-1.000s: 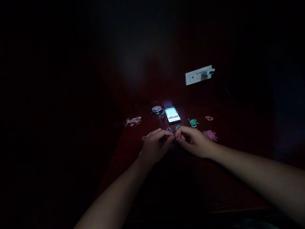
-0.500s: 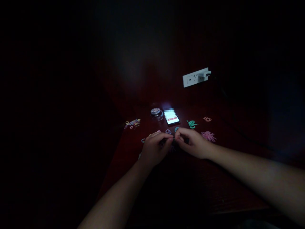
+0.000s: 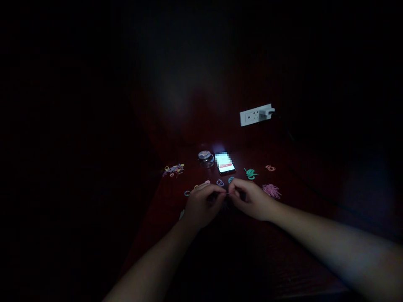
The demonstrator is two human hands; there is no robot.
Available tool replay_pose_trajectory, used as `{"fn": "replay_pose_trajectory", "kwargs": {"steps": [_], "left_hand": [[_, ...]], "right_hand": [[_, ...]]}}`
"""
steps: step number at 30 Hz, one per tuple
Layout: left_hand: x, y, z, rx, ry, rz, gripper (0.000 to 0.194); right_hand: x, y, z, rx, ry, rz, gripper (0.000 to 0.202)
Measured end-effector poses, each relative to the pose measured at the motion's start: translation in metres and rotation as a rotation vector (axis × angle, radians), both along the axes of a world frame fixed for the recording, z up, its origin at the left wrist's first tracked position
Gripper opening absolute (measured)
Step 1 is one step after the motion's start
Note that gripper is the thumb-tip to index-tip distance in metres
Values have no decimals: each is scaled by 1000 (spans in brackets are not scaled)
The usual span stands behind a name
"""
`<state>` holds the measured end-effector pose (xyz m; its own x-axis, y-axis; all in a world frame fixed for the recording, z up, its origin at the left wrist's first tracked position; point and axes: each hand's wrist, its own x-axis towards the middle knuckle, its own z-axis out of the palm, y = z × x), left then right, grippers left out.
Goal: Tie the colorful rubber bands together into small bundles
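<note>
My left hand (image 3: 202,206) and my right hand (image 3: 254,202) meet fingertip to fingertip above the dark red table. Both are closed in a pinch. A thin sliver shows between the fingertips, too small and dark to name. Just beyond the hands lie small coloured rings that look like hair ties: a purple pair (image 3: 220,183), a teal bunch (image 3: 231,180) and a pink one (image 3: 207,182). Beside my right wrist is a pile of pink bands (image 3: 272,191). Some dim purple strands lie under the fingers, partly hidden.
A lidded clear jar (image 3: 205,160) stands beside a lit phone (image 3: 226,168). A mixed heap of bands (image 3: 174,170) lies at the left, with green bands (image 3: 251,173) and orange bands (image 3: 270,167) to the right. A wall socket (image 3: 255,115) holds a plug with a cable.
The whole scene sits slightly lower and a little further left in the picture, as the camera view shifted. Both hands keep their pinch close together.
</note>
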<state>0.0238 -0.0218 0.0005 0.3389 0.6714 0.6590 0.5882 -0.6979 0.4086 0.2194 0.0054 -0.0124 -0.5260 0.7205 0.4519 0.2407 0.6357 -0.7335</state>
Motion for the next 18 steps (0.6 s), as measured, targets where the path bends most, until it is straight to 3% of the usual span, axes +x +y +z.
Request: {"fn": "replay_pose_trajectory", "kwargs": {"steps": [10,18], "left_hand": [[-2,-1,2,-6,32,7,5],[-1,-1,2,54,36,-19,8]], "right_hand": [[2,-1,1,30,-15,-39,9],[2,1,-1,-24,27,67,14]]}}
